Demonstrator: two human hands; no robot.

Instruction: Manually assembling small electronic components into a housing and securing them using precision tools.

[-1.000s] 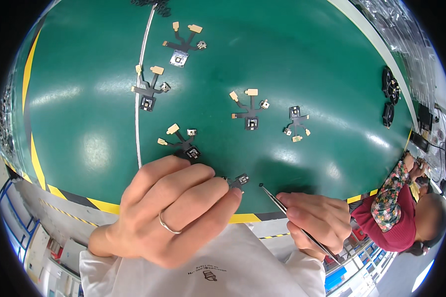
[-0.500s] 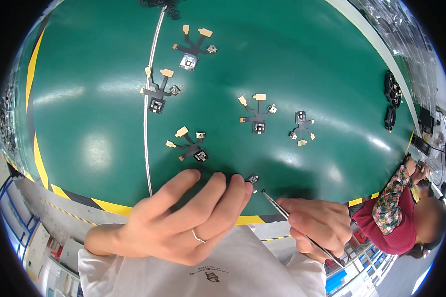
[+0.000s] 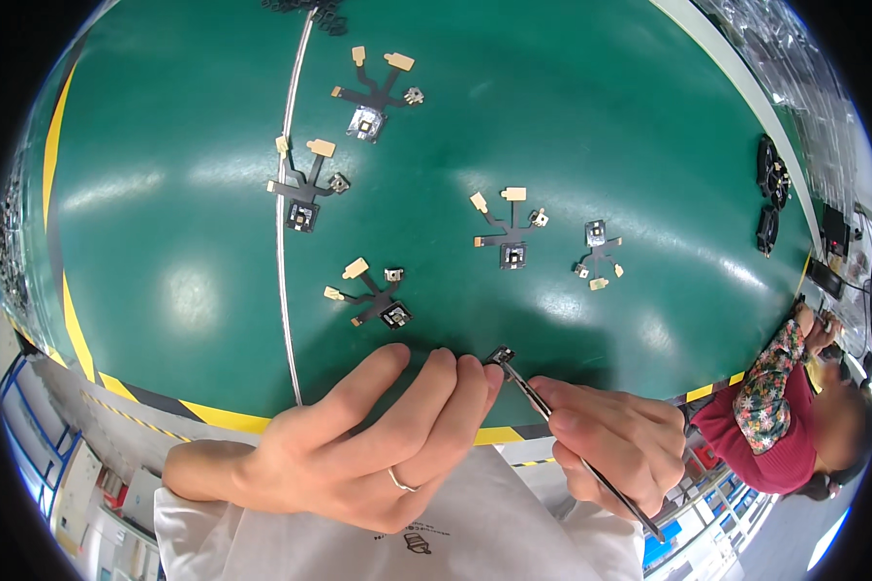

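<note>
My right hand (image 3: 618,441) grips metal tweezers (image 3: 606,479). Their tips meet a small flexible circuit (image 3: 501,354), whose black square end shows just past my left fingertips. My left hand (image 3: 368,436), with a ring on one finger, is curled low over the near table edge and holds this circuit by its fingertips; the thumb and most of the circuit are hidden beneath. Beyond my left hand lies another flexible circuit (image 3: 395,315), black with tan tabs and a square module.
On the green table (image 3: 194,300) lie more branched flexible circuits (image 3: 513,254) (image 3: 596,234) (image 3: 301,215) (image 3: 366,123). A white line (image 3: 284,290) crosses it lengthwise. Black parts (image 3: 767,230) rest at the right, dark pieces (image 3: 329,19) at the far edge. Another person (image 3: 761,436) works at right.
The tweezers' tips have moved up and left, from beside the small circuit onto it. My left hand keeps its place with a slight shift. The view has shifted a little.
</note>
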